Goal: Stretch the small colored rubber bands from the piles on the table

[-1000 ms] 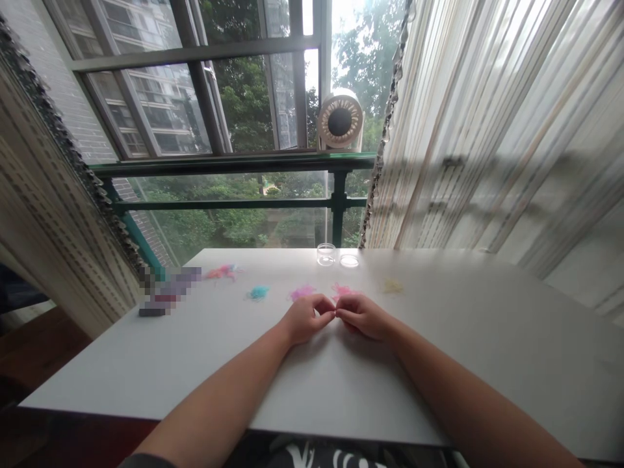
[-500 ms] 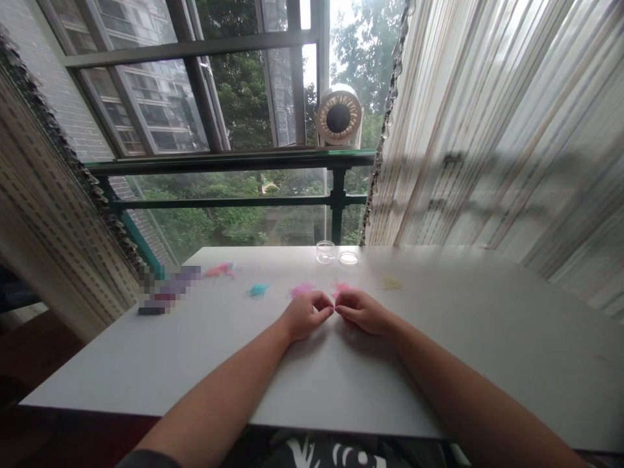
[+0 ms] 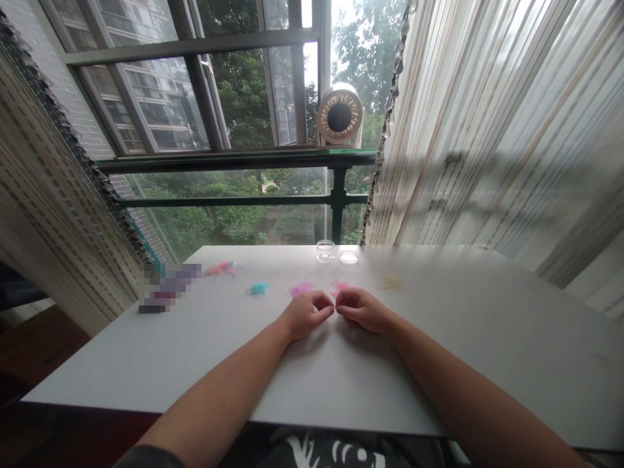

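Observation:
My left hand [image 3: 306,313] and my right hand [image 3: 361,310] meet fingertip to fingertip just above the table, thumbs pinched against the forefingers. Whatever lies between the fingertips is too small to make out. Right behind my left hand is a purple-pink heap of thin loops, perhaps rubber bands [image 3: 301,287]. A bright pink heap [image 3: 340,286] lies behind my right hand, which partly covers it. Farther left sits a teal heap [image 3: 257,290], and to the right a pale yellow one [image 3: 392,282].
A mixed orange-pink heap [image 3: 221,268] lies at the back left, beside a blurred-out object [image 3: 170,289]. A small clear jar [image 3: 325,251] and a round clear lid [image 3: 348,257] stand near the back edge of the white table [image 3: 487,338]. Beyond are a fan [image 3: 340,116], railing and curtains.
Both hands keep nearly the same pinched pose, fingertips together. The view has shifted very slightly; the heaps, jar and lid stay in place.

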### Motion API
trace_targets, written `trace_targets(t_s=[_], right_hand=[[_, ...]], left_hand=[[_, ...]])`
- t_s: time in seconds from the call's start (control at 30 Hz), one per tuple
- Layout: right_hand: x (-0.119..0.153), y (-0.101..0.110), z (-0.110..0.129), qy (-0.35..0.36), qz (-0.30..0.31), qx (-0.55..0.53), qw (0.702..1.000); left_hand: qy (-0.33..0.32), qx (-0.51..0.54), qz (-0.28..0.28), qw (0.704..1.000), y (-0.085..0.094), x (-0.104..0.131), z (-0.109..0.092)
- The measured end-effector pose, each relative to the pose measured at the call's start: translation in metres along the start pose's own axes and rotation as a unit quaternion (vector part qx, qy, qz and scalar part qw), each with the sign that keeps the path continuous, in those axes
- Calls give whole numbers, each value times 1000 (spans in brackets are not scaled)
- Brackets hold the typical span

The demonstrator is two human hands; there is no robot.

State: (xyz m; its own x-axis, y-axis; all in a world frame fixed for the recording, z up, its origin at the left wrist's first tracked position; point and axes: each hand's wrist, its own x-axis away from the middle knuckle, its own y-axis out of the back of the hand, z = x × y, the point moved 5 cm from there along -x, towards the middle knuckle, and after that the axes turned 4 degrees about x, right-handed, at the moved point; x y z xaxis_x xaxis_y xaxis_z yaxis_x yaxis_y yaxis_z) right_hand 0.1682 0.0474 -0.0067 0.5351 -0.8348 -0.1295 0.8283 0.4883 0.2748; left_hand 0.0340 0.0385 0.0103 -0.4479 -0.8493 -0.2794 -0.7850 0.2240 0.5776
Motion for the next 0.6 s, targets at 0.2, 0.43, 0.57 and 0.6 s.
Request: trace_targets(t_s=[0.2,0.43,0.57,0.6], right_hand=[[0,1,0,-3,4,2,1000],[1,1,0,-7,-1,5,1000],[2,0,3,-12,-8,4,1000],[2,0,4,-15,-9,6,1000]], left_hand=[[2,0,-7,1000,0,0,0],[3,-2,-8,1000,-1,0,2],[2,-10,-10,1000,0,0,3],[3,-12,-10,1000,0,0,3]])
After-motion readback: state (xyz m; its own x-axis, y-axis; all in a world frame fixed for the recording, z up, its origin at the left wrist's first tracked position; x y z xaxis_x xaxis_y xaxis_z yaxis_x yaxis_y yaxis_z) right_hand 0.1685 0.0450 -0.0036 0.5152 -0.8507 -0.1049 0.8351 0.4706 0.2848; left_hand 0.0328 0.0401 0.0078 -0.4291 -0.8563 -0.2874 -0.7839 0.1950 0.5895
